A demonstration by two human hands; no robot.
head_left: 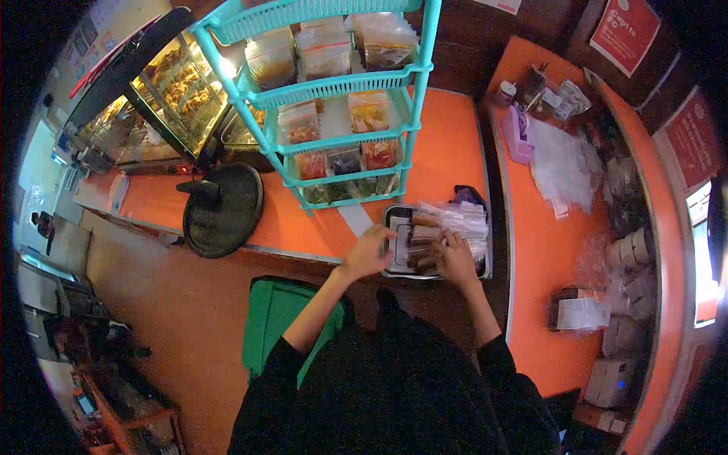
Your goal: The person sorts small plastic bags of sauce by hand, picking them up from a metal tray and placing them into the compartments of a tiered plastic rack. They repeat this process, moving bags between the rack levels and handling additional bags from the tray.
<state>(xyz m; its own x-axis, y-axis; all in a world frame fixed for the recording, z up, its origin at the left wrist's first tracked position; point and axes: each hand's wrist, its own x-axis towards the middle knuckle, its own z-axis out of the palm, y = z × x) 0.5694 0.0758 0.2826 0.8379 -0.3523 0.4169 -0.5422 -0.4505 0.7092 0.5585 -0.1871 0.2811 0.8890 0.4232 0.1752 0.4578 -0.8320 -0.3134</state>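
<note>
A metal tray (400,263) sits on the orange counter, its right part filled with several small clear packets (453,220) of brown contents. My right hand (456,259) lies on the packets with its fingers bent down among them; whether it grips one cannot be made out. My left hand (367,253) is at the tray's left edge, fingers curled, and what it holds, if anything, is too small to tell. A pale strip (355,219) lies on the counter just beyond my left hand. Behind the tray there is a dark bundle (469,195).
A turquoise tiered rack (334,92) with bagged items stands behind the tray. To the left are a round black lid (224,210) and a lit glass food case (182,87). A green bin (277,315) stands below. Plastic bags (563,163) and a receipt printer (578,312) are on the right counter.
</note>
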